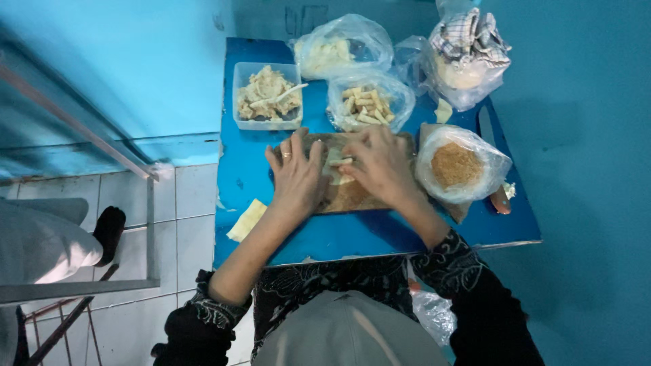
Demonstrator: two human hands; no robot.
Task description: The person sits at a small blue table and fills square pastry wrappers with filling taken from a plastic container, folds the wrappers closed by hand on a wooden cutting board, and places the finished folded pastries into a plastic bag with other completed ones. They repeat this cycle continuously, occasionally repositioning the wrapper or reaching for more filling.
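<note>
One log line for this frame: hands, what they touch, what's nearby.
left hand: flat on board | right hand: pressing pale wrapper roll | nearby: tub of filling, bag of finished rolls, bag of crumbs | surface: blue table

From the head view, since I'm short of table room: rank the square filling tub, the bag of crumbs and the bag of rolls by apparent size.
1. Bag of crumbs, largest.
2. Bag of rolls and filling tub look alike; not ranked.

Both my hands are working close together.
My left hand (297,177) is lying flat, fingers spread; my right hand (381,165) is curling its fingertips inward.
</note>
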